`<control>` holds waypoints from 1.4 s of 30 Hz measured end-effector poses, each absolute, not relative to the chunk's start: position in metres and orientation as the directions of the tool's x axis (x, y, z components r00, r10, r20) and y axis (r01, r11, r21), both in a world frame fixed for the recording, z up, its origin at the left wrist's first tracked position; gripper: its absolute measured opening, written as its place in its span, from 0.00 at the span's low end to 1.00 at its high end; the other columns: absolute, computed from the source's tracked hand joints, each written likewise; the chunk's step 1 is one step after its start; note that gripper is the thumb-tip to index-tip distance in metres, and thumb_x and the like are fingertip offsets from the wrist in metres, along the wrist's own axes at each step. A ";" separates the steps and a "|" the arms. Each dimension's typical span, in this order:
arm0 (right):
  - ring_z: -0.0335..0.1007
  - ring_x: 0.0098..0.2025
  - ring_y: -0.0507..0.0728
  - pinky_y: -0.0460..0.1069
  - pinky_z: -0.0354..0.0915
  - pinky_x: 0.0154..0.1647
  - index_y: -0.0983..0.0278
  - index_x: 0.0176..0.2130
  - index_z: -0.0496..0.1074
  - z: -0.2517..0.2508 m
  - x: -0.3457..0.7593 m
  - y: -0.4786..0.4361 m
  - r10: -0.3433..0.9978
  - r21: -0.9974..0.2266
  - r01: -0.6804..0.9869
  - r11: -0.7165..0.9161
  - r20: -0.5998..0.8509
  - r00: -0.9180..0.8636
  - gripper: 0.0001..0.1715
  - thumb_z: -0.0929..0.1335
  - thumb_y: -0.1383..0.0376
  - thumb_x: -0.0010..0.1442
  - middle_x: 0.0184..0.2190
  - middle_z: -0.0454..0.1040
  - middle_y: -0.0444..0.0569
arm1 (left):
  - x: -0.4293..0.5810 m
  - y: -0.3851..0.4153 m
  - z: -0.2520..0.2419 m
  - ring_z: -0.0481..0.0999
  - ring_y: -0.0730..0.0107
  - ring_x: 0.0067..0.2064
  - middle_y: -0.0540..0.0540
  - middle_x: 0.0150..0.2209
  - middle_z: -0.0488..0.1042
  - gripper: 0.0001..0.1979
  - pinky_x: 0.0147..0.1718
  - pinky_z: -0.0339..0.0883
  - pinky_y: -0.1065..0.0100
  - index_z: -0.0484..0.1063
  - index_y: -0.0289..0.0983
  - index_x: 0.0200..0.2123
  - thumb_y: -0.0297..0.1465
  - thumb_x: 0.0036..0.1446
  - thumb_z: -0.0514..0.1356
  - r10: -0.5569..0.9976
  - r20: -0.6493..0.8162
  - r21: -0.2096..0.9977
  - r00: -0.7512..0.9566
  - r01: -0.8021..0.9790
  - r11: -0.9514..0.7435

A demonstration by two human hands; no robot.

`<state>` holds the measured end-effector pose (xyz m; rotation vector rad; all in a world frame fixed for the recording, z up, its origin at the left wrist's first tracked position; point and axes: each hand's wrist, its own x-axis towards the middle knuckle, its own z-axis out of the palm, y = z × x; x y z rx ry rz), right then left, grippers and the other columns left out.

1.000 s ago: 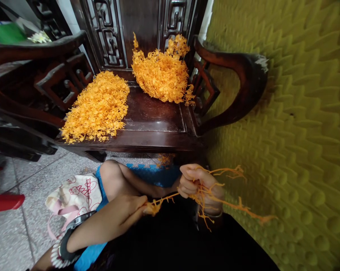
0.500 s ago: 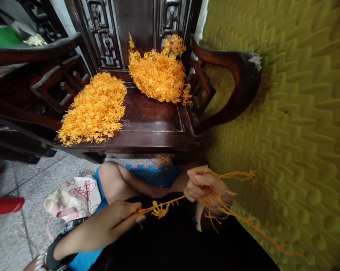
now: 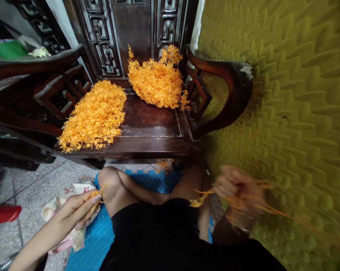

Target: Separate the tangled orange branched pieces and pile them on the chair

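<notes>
My left hand [image 3: 79, 206] is out to the left above a cloth bag [image 3: 63, 210], its fingers pinched on a small orange plastic piece [image 3: 98, 194]. My right hand [image 3: 237, 190] is blurred by motion at the right, close to the yellow wall, and is closed round a bunch of thin orange branched strands [image 3: 260, 205] that trail off to the right. A short orange end [image 3: 198, 202] sticks out to its left. I sit cross-legged on a blue mat [image 3: 99, 241], in front of a dark wooden chair [image 3: 153, 128].
Two heaps of orange plastic pieces lie on the chair seat, one at the left [image 3: 95, 114] and one at the back [image 3: 157, 81]. A yellow foam wall [image 3: 294, 113] fills the right side. A red object [image 3: 3, 213] lies on the tiled floor at the left.
The hands have pulled apart: the left hand moved left with a small piece broken off the strand, and the right hand swung right with the rest of the bunch.
</notes>
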<state>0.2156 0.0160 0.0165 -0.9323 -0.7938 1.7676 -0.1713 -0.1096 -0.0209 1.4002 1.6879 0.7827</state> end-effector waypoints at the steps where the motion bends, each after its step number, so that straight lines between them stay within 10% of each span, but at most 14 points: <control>1: 0.36 0.13 0.44 0.45 0.43 0.15 0.61 0.19 0.47 0.013 0.207 0.021 0.906 -0.817 -0.448 -0.363 -0.197 -0.376 0.26 0.68 0.58 0.54 0.12 0.42 0.33 | -0.173 -0.105 -0.021 0.73 0.62 0.31 0.46 0.28 0.75 0.17 0.30 0.70 0.65 0.77 0.43 0.36 0.47 0.57 0.55 0.980 -0.175 0.838 -0.095 0.509 0.199; 10: 0.43 0.15 0.47 0.44 0.46 0.18 0.60 0.34 0.63 -0.013 0.124 0.049 0.868 -0.890 -0.428 -0.154 0.085 -0.490 0.04 0.64 0.62 0.59 0.14 0.54 0.34 | -0.111 -0.035 -0.027 0.68 0.69 0.26 0.48 0.24 0.71 0.21 0.27 0.66 0.69 0.75 0.38 0.32 0.48 0.60 0.52 0.998 -0.011 0.967 0.064 0.256 -0.005; 13: 0.46 0.15 0.47 0.44 0.43 0.17 0.62 0.49 0.64 -0.020 0.113 0.043 0.799 -0.968 -0.220 -0.123 0.035 -0.601 0.17 0.64 0.60 0.61 0.16 0.59 0.35 | -0.096 -0.025 -0.031 0.69 0.67 0.27 0.47 0.23 0.71 0.25 0.30 0.67 0.66 0.74 0.37 0.28 0.49 0.62 0.48 0.990 0.031 0.987 0.141 0.155 -0.053; 27: 0.52 0.23 0.47 0.44 0.50 0.22 0.64 0.22 0.59 -0.028 0.087 0.037 0.758 -0.976 0.139 0.168 0.037 -0.651 0.25 0.63 0.52 0.63 0.19 0.56 0.39 | -0.071 -0.026 -0.045 0.64 0.69 0.26 0.50 0.24 0.66 0.26 0.25 0.59 0.69 0.64 0.38 0.33 0.56 0.59 0.45 0.975 0.212 0.915 0.070 0.337 -0.223; 32: 0.50 0.18 0.46 0.43 0.49 0.18 0.64 0.23 0.59 -0.035 0.088 0.033 0.717 -1.000 0.030 -0.003 -0.023 -0.697 0.25 0.61 0.50 0.64 0.17 0.56 0.37 | -0.063 -0.029 -0.045 0.63 0.74 0.25 0.53 0.24 0.65 0.12 0.26 0.55 0.72 0.61 0.38 0.31 0.40 0.62 0.54 0.960 0.263 0.812 0.093 0.516 -0.272; 37: 0.57 0.14 0.46 0.42 0.53 0.15 0.65 0.25 0.63 -0.032 0.093 0.030 0.522 -0.979 -0.008 -0.204 -0.102 -0.847 0.24 0.61 0.51 0.64 0.16 0.64 0.39 | -0.059 -0.030 -0.052 0.61 0.75 0.24 0.53 0.22 0.63 0.16 0.24 0.55 0.72 0.60 0.38 0.26 0.38 0.66 0.49 0.946 0.324 0.878 -0.017 0.378 -0.294; 42: 0.58 0.19 0.47 0.44 0.54 0.20 0.65 0.23 0.65 -0.036 0.087 0.025 0.585 -0.991 -0.114 -0.075 0.049 -0.809 0.22 0.63 0.54 0.63 0.17 0.64 0.41 | -0.060 -0.026 -0.046 0.54 0.77 0.20 0.54 0.18 0.54 0.22 0.20 0.49 0.72 0.54 0.37 0.21 0.40 0.66 0.47 0.923 0.312 0.907 -0.226 0.360 -0.218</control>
